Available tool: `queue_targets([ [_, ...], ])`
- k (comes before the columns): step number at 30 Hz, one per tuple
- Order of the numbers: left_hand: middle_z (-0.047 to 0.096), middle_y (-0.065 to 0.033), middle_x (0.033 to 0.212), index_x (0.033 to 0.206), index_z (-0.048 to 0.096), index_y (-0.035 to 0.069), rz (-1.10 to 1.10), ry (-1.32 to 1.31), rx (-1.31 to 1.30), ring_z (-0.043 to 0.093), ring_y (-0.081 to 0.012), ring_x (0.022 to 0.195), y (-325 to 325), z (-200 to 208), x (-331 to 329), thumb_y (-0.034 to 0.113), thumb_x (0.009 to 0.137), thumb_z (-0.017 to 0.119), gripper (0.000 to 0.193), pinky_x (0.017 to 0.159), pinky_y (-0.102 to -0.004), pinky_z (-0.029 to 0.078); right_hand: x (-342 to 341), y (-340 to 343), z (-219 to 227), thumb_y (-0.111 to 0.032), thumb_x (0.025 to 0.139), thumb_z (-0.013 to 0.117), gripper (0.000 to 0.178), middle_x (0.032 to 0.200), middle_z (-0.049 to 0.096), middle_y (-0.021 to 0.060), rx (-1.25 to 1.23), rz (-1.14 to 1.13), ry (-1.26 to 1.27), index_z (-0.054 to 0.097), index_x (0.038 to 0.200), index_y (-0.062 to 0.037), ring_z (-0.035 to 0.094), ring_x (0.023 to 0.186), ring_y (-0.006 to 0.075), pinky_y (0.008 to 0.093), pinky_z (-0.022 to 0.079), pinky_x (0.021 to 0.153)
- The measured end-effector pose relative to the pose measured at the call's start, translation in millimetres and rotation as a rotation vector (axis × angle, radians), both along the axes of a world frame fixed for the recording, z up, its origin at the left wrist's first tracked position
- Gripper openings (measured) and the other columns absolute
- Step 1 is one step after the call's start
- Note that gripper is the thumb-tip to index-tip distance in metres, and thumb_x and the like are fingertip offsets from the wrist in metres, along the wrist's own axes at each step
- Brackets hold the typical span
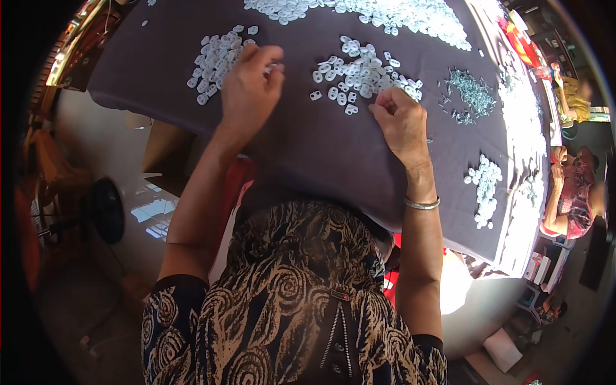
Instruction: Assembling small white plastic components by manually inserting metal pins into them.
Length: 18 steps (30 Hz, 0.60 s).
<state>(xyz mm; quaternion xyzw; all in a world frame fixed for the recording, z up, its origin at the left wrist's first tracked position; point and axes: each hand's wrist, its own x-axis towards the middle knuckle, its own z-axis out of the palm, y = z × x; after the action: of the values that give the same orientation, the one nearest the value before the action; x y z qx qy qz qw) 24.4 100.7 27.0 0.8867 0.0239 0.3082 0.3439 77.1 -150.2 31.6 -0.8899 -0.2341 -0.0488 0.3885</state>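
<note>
Through my feed I see white pieces [366, 61] heaped between the hands, with a left pile [213, 64] beside the left hand and a far pile [410, 18] along the upper edge. Right of these lie a scatter of grey-green bits [473, 95] and a smaller pile [486, 189]. The left hand hides part of the left pile from me, and the right hand stands over the near edge of the middle heap.

A dark cloth [314, 151] covers the table, glaring white with sunlight along its right side. Below its left edge I make out a carton [168, 151] and a round black object [106, 210]. At far right sit a person in red [577, 192] and another in yellow [575, 102].

I have the left hand [253, 83] raised, fingers curled toward the thumb; something pale shows there, but I can't tell whether it's clamped. The right hand [402, 119], above a bracelet [421, 205], points its thumb and forefinger at the heap, tips close together; I can't tell whether they grip anything.
</note>
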Motion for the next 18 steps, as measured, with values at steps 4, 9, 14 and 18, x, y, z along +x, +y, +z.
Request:
queue_targets([
  [4, 0.059, -0.0032, 0.09, 0.107, 0.06, 0.005, -0.377, 0.076, -0.334, 0.059, -0.0105, 0.081, -39, -13, -11, -0.001, 0.082, 0.066, 0.026, 0.068, -0.0245, 0.05, -14, -2, 5, -0.001, 0.083, 0.063, 0.003, 0.074, 0.06, 0.001, 0.369, -0.009, 0.417, 0.063, 0.086, -0.0008, 0.052, 0.061, 0.0072, 0.0236, 0.043, 0.055],
  [9, 0.06, -0.0037, 0.1, 0.124, 0.051, 0.005, -0.624, 0.27, -0.814, 0.056, -0.0091, 0.093, -71, 1, -21, 0.0, 0.085, 0.065, 0.042, 0.078, -0.0229, 0.051, -41, 2, 7, -0.001, 0.085, 0.061, 0.005, 0.076, 0.059, 0.001, 0.711, 0.046, 0.567, 0.064, 0.088, -0.0006, 0.05, 0.061, 0.0072, 0.0222, 0.042, 0.056],
  [14, 0.063, -0.0031, 0.095, 0.121, 0.052, 0.004, -0.679, 0.28, -0.828, 0.058, -0.0074, 0.088, -77, 0, -24, -0.002, 0.084, 0.065, 0.04, 0.077, -0.0223, 0.051, -51, 5, 2, 0.0, 0.085, 0.06, 0.007, 0.079, 0.06, 0.0024, 0.794, 0.056, 0.594, 0.064, 0.091, -0.0005, 0.052, 0.064, 0.0077, 0.0227, 0.043, 0.057],
  [18, 0.063, -0.0031, 0.092, 0.117, 0.054, 0.004, -0.667, 0.214, -0.834, 0.059, -0.0066, 0.085, -80, -8, -23, -0.003, 0.084, 0.065, 0.035, 0.075, -0.0209, 0.051, -53, 5, -4, 0.001, 0.086, 0.059, 0.007, 0.081, 0.061, 0.0029, 0.819, 0.081, 0.581, 0.063, 0.092, -0.0001, 0.053, 0.064, 0.008, 0.0226, 0.043, 0.058],
])
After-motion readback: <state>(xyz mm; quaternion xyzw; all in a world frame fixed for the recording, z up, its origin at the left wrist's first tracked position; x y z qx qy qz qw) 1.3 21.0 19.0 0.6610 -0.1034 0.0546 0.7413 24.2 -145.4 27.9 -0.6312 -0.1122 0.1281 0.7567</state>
